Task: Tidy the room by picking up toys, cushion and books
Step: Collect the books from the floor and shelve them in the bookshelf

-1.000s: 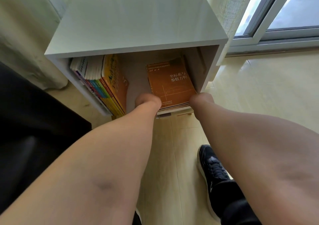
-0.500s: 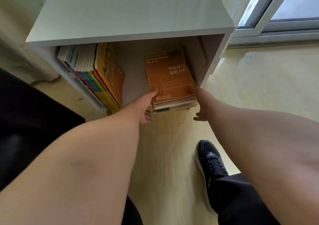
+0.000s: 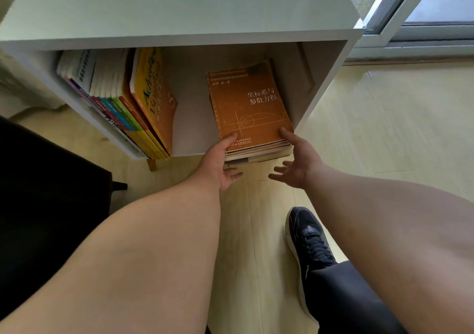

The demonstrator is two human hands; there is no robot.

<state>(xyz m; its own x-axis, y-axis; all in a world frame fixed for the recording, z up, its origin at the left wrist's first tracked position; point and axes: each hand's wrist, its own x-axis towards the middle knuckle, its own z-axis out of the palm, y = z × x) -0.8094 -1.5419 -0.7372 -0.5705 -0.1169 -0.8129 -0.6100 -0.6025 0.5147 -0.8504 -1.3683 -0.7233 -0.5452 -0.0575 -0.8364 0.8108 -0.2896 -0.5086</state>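
A stack of books lies flat in the right half of a white open shelf unit [image 3: 179, 8], with an orange-brown book [image 3: 248, 103] on top; its front edge sticks out past the shelf floor. My left hand [image 3: 218, 164] is at the stack's front left corner, thumb resting on the orange cover and fingers loosely bent below the edge. At the front right corner my right hand [image 3: 297, 159] also has its thumb on the cover, with its fingers spread apart in the air below the stack.
A row of upright books [image 3: 110, 95] fills the shelf's left side, a yellow-orange one [image 3: 154, 95] leaning against them. Dark furniture [image 3: 46, 192] stands at the left. My black shoe [image 3: 307, 236] is on the pale floor; a window frame [image 3: 410, 33] is at the right.
Both hands went from closed fists against the stack's front edge to unfolded hands with thumbs on the top cover. The view has moved closer to the shelf.
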